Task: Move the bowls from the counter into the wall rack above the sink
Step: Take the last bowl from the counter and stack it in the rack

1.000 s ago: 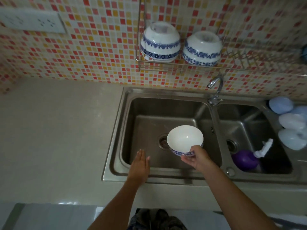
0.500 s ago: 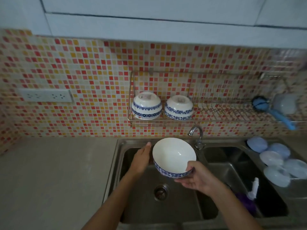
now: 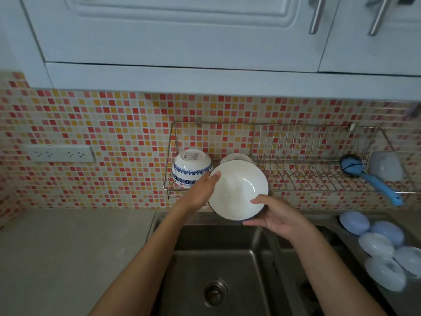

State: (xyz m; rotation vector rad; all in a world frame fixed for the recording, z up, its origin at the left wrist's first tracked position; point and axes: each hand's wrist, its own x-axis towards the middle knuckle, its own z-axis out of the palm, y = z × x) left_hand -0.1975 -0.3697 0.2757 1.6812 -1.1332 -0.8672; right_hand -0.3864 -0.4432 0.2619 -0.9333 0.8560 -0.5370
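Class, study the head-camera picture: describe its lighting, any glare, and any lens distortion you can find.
Head view: dim, bluish light overall; a small glare streak inside the white bowl held by both hands; wide-angle bending curves the wall rack and cabinet edge; the sink basin lies in deep shadow; edges look slightly soft.

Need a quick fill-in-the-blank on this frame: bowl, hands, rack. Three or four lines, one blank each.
1. The held bowl is gripped by ____ hands, the left hand and the right hand.
2. The patterned bowl sits in the wall rack with its opening facing ____.
3. The brush lying in the rack has a ____ handle.
4. Below the hands is a steel ____.

Missing words: both; down; blue; sink
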